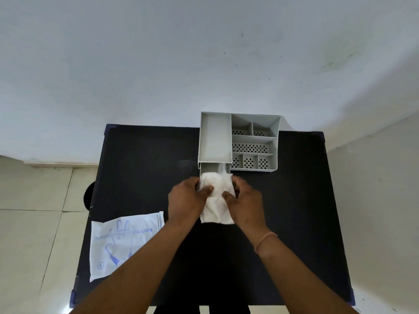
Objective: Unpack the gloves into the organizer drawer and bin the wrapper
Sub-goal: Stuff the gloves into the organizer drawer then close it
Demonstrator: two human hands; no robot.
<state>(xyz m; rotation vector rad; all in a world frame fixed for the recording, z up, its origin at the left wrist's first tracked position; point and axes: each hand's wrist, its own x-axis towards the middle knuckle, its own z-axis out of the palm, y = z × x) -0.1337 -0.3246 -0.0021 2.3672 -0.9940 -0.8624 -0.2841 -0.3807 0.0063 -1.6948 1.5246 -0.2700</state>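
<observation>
A wad of thin white plastic gloves (216,203) lies over the pulled-out drawer (209,167) of the grey organizer (238,141) at the back of the black table (283,211). My left hand (187,199) grips the wad's left side, thumb on top. On the wad's right side my right hand (246,200) holds it the same way. The far end of the wad sits inside the drawer; the near end hangs out towards me. The flat white wrapper (123,243), printed with blue glove outlines, lies on the table's near left part.
The organizer has one long compartment on its left and several perforated small ones on its right. A dark round object (88,197) shows on the tiled floor beside the table's left edge. A white wall rises just behind the table.
</observation>
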